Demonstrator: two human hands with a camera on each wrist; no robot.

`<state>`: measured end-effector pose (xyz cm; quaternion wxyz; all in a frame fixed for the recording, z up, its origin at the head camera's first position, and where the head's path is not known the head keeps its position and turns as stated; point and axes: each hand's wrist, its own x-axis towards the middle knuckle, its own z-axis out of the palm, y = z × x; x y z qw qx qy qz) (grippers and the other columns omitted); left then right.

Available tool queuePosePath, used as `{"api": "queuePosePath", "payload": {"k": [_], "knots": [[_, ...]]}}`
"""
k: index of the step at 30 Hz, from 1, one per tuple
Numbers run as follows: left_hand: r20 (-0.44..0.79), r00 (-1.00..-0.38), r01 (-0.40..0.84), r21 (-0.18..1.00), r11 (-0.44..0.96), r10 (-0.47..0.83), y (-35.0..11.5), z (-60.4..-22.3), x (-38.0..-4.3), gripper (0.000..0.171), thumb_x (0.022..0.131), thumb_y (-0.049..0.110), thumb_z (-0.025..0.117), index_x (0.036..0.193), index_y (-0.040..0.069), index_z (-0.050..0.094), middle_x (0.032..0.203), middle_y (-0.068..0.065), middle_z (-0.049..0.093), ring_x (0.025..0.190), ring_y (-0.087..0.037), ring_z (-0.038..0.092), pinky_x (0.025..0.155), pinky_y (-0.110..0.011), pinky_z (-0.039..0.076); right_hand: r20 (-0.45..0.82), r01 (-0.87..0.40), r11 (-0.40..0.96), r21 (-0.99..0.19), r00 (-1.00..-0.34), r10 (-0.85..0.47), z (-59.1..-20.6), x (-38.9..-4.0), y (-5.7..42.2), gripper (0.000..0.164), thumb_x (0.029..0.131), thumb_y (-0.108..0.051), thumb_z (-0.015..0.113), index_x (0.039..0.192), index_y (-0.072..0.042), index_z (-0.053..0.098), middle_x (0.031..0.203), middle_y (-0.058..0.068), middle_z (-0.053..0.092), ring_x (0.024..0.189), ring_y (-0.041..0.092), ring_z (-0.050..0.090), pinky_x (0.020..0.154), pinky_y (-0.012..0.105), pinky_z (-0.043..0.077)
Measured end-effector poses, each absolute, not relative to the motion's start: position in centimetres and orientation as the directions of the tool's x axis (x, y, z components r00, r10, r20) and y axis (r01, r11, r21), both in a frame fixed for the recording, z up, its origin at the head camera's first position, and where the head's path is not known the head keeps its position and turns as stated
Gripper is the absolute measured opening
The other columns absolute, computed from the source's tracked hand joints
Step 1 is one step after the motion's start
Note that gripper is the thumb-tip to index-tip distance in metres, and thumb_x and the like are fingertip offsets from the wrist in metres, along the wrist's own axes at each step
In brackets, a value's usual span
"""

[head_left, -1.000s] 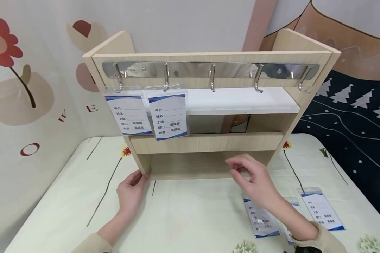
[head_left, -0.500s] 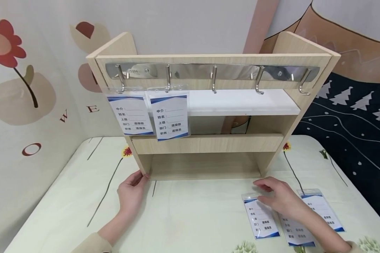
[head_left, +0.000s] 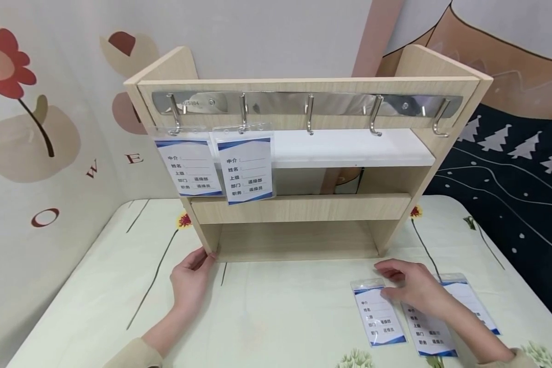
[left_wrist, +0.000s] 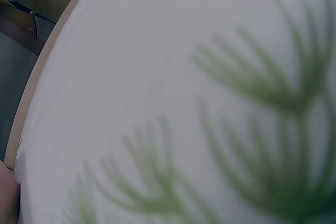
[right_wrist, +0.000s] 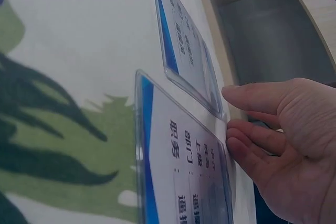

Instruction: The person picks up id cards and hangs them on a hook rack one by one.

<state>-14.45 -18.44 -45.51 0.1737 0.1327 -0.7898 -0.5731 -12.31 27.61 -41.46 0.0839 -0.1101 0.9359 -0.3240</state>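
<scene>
My left hand [head_left: 190, 280] grips the lower left front corner of a wooden shelf rack [head_left: 299, 208]. Over the top ends of the badge cards on the table, my right hand [head_left: 420, 290] holds its thumb and bent fingers apart, fingertips by the edge of the middle card [head_left: 430, 335]; its thumb is close to the left card [head_left: 379, 319]. A third card [head_left: 471, 301] lies partly behind that hand. Two more clear-sleeved cards hang in front of the rack, one [head_left: 190, 168] at the first hook and another [head_left: 246, 171] at the second.
A metal hook strip [head_left: 276, 104] runs along the rack's upper front board, and its three right hooks carry nothing. A white shelf [head_left: 349, 147] sits below it. Flower-printed cloth [head_left: 276, 312] covers the table; curtains [head_left: 276, 41] stand behind.
My right hand has dropped from in front of the rack's lower right opening to the cards on the table, shifting slightly right lately. The left hand keeps its grip on the rack.
</scene>
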Motion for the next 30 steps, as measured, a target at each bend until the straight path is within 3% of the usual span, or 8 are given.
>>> {"api": "queuePosePath", "payload": {"k": [16, 30], "knots": [[0.126, -0.906, -0.011, 0.948, 0.319, -0.405, -18.4, -45.6, -14.3, 0.028, 0.097, 0.004, 0.068, 0.124, -0.004, 0.07, 0.12, -0.022, 0.071, 0.086, 0.016, 0.06, 0.078, -0.006, 0.051, -0.115, -0.141, 0.776, -0.615, -0.957, -0.265, -41.9, -12.5, 27.3, 0.048, 0.075, -0.008, 0.091, 0.119, -0.008, 0.072, 0.111, -0.002, 0.071, 0.095, 0.016, 0.06, 0.081, 0.029, 0.056], [0.137, -0.903, 0.001, 0.948, 0.317, -0.406, -18.5, -45.5, -14.4, 0.028, 0.096, 0.003, 0.069, 0.124, -0.004, 0.071, 0.119, -0.022, 0.071, 0.085, 0.016, 0.061, 0.078, -0.006, 0.051, -0.103, -0.198, 0.775, -0.601, -0.942, -0.32, -41.8, -13.5, 27.0, 0.032, 0.076, -0.013, 0.092, 0.103, -0.011, 0.076, 0.095, -0.006, 0.066, 0.086, 0.013, 0.058, 0.072, 0.027, 0.053]]}}
